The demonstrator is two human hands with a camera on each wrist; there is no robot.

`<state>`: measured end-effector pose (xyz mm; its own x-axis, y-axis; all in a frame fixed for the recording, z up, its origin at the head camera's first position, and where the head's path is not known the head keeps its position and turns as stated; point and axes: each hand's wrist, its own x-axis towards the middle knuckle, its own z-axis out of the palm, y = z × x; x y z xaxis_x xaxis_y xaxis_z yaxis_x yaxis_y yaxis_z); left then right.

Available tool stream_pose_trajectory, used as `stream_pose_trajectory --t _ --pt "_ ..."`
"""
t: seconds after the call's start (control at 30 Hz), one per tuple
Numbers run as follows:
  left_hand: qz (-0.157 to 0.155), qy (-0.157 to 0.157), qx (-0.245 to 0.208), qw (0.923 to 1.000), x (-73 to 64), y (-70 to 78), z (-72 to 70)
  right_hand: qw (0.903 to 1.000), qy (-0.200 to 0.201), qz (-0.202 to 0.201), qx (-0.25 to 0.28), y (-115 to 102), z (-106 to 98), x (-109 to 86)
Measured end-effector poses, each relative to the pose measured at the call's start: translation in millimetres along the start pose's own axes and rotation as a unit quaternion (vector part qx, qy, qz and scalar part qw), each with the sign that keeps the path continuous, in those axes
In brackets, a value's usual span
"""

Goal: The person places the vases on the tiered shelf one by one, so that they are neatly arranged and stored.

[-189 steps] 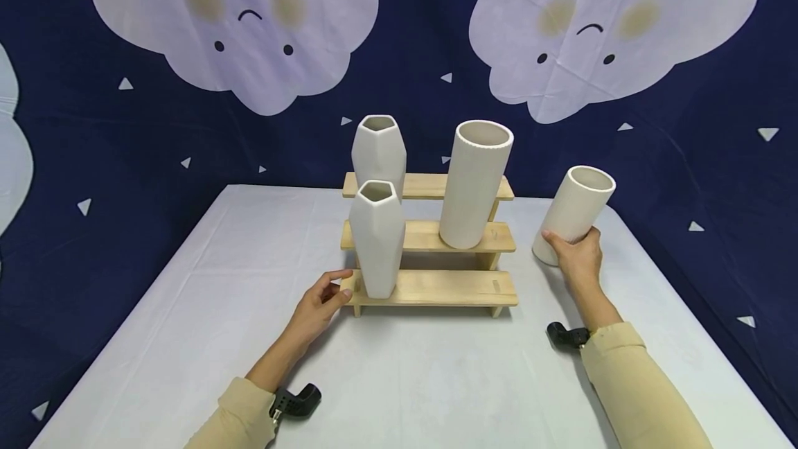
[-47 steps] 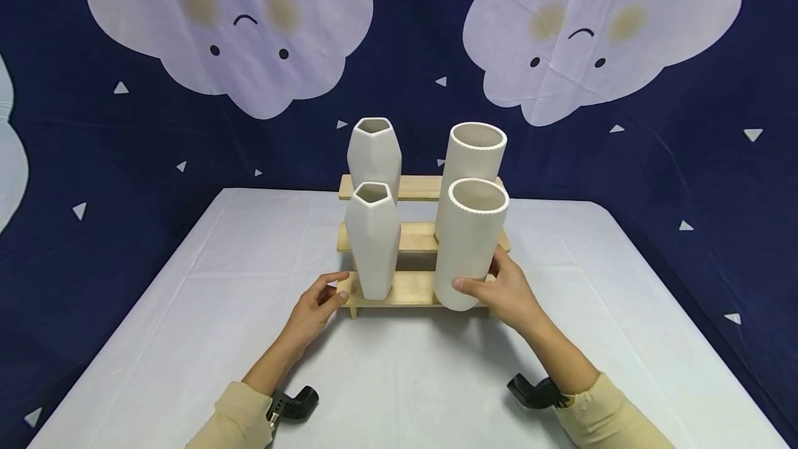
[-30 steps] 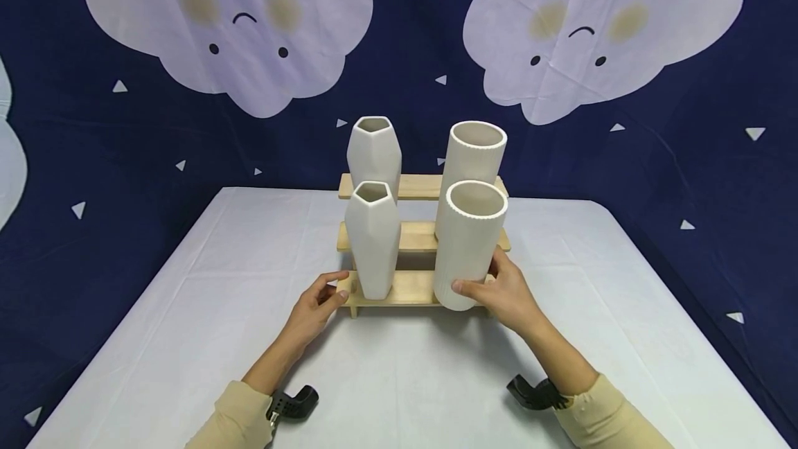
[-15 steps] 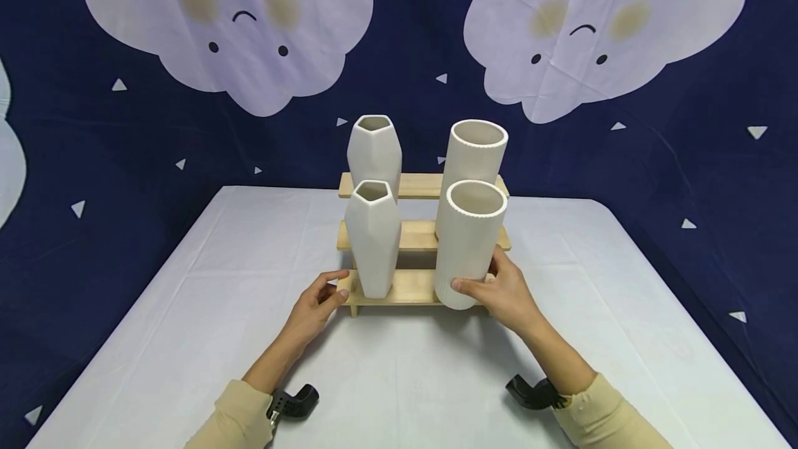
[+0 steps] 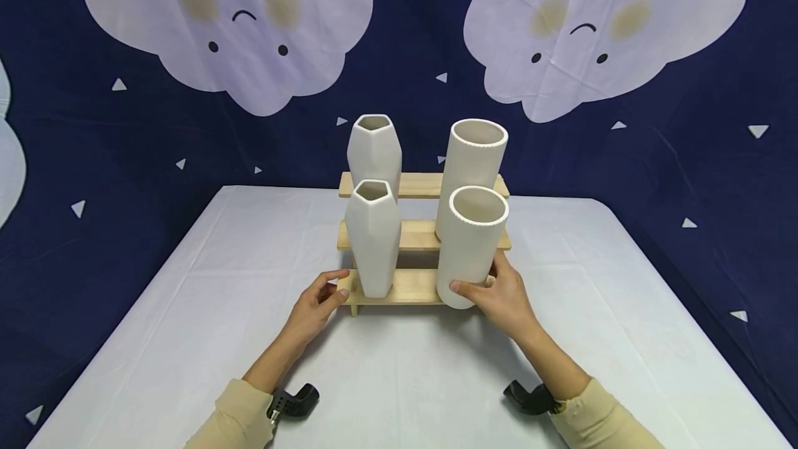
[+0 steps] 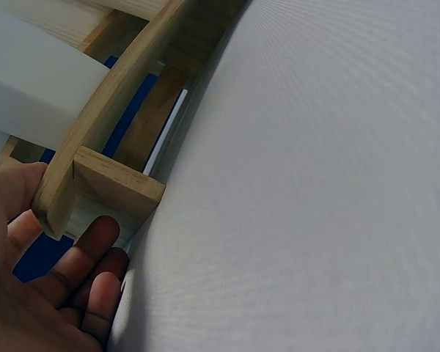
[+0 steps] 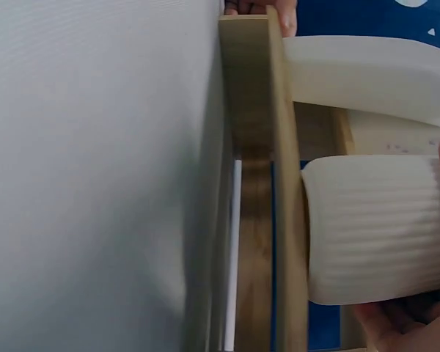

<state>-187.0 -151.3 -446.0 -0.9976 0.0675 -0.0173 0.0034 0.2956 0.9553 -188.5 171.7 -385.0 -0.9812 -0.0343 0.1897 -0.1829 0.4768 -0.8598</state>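
My right hand point(image 5: 499, 293) grips a white ribbed cylindrical vase point(image 5: 470, 248) low on its body, thumb in front. Its base meets the right part of the bottom step of a three-step wooden stand point(image 5: 414, 287), close to the front edge; the right wrist view shows the ribbed vase point(image 7: 381, 231) against the board. With thumb and fingers, my left hand point(image 5: 314, 307) holds the left end of that step; in the left wrist view other fingers point(image 6: 99, 235) curl below the board. Beside it on the same step stands a white faceted vase point(image 5: 374, 241).
A second faceted vase point(image 5: 374, 151) stands farther back on the left, its base hidden. Another cylindrical vase point(image 5: 470, 151) is on the middle step at right, partly covered by the front one. White cloth covers the table point(image 5: 399, 380); a dark blue cloud-patterned cloth point(image 5: 418, 33) hangs behind.
The right hand has brought the cylindrical vase from right of the stand leftward to the bottom step. In the last half second its rim has dropped slightly. The left hand stays at the stand.
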Motion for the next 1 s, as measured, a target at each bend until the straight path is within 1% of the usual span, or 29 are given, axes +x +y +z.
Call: stream_pose_trajectory --t 0.13,0.47,0.63,0.83,1.0 --pt "0.008 -0.001 -0.003 1.0 -1.2 0.9 -0.3 0.9998 0.017 -0.007 -0.004 2.5 2.3 -0.3" --pt "0.01 0.0 -0.005 0.9999 -0.8 -0.4 -0.1 0.9994 0.03 -0.014 -0.011 6.6 5.8 0.0" --pt "0.007 0.003 -0.003 1.0 -0.3 -0.1 -0.2 0.9995 0.023 -0.018 -0.011 7.2 6.3 0.6" --pt "0.0 0.001 -0.004 1.0 2.3 -1.1 -0.1 0.9999 0.01 -0.002 -0.011 7.5 5.8 1.1" --pt "0.002 0.002 -0.001 1.0 0.4 0.5 -0.1 1.0 0.003 0.009 0.0 8.2 5.5 -0.1"
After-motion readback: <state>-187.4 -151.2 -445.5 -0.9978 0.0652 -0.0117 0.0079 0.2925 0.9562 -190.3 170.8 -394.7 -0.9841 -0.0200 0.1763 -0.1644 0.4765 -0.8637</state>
